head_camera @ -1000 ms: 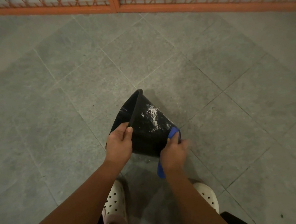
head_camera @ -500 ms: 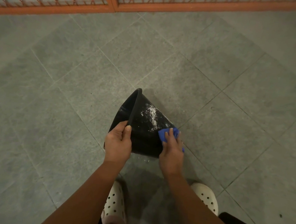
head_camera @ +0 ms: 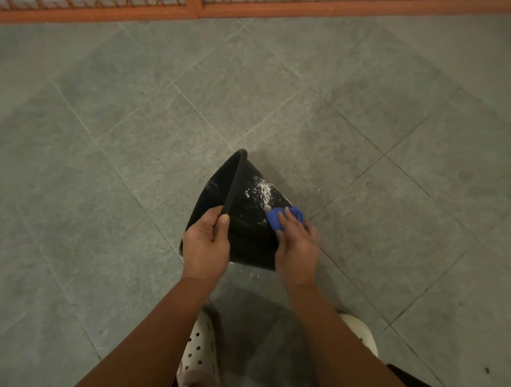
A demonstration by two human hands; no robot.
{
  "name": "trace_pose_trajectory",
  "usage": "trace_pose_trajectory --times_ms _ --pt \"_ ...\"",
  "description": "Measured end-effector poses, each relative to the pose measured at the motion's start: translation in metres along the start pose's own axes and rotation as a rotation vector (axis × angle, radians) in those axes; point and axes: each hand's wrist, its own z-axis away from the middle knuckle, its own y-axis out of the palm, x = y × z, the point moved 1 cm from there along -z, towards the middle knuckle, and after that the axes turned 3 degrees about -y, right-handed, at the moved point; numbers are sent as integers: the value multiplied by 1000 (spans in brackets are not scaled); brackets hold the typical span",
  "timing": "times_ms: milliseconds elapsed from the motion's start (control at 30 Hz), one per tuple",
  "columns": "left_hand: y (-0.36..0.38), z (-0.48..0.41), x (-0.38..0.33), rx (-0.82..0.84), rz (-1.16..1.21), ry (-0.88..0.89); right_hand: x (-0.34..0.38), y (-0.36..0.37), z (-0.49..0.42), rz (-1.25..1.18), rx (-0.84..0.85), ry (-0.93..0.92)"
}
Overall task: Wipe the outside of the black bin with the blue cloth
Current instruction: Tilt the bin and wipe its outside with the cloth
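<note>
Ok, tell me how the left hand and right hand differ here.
The left hand grips the black bin by its rim; the right hand presses the blue cloth on its outer wall. The left hand's fingers curl; the right hand's lie straighter. Both work on the tilted bin.

One black bin point(head_camera: 243, 239); one blue cloth point(head_camera: 273, 219); two hands, left hand point(head_camera: 205, 251) and right hand point(head_camera: 296, 254); two white clogs, left clog point(head_camera: 199, 351) and right clog point(head_camera: 359, 330); one orange lattice fence point(head_camera: 108, 17).

No readable text, no labels or numbers — none on black bin point(head_camera: 249, 240), none on blue cloth point(head_camera: 273, 219).
</note>
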Motion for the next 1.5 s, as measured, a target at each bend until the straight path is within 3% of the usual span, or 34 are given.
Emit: trace_pose_trajectory --times_ms 100,233,300,400,533,667,833,967,1167,1367,1500 --pt "-2 0 3 -11 13 -28 -6 4 -14 8 158 110" --pt "-1 -2 4 -40 -16 -45 -11 4 -12 -6 124 398" --pt "0 -4 5 -41 -14 -56 -2 6 0 -12 72 345" --pt "-1 -5 5 15 -10 -54 10 6 9 93 -22 98" --pt "-1 -9 1 142 14 -77 6 -1 -1 38 -57 7" --pt "2 -13 -4 265 -20 -65 -4 1 11 -84 -66 93" --pt "-1 -20 -7 323 142 -227 6 9 27 -134 -48 132" --pt "-7 -22 -7 303 229 -268 12 10 16 -128 16 43" --pt "-2 -19 -15 227 146 -213 5 10 14 -136 -28 200" --pt "-4 -21 -14 223 136 -196 22 11 13 -207 -7 -20" --pt "-3 -18 -14 198 143 -188 12 12 -6 -179 53 127"
